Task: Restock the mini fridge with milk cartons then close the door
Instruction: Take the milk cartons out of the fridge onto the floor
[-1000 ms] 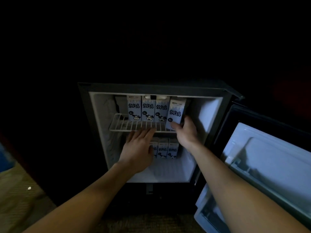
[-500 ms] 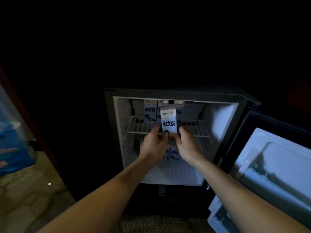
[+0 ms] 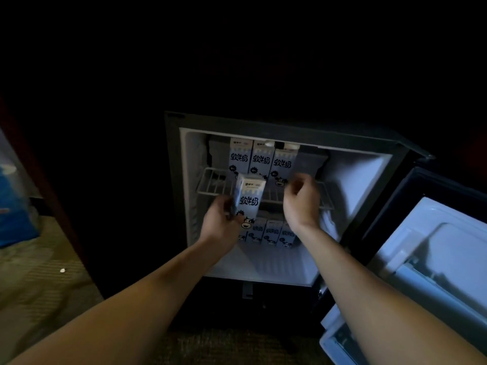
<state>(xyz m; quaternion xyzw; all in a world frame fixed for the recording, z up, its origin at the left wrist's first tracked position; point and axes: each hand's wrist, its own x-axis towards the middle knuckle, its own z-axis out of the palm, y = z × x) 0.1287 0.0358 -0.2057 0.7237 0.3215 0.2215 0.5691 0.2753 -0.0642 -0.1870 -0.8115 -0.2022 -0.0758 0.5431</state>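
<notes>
Three cartons (image 3: 261, 159) on fridge (image 3: 356, 186) top shelf (image 3: 212, 184), 4th carton (image 3: 247, 202) in L hand (image 3: 220, 225).

Both forearms reach up to mid-frame. The left hand (image 3: 220, 223) grips a milk carton (image 3: 248, 201); the right hand (image 3: 301, 204) curls, holding nothing.

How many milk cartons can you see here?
7: three blue-and-white milk cartons upright on the white wire shelf, one held by the left hand, three on the fridge floor. More may hide behind that hand.
</notes>
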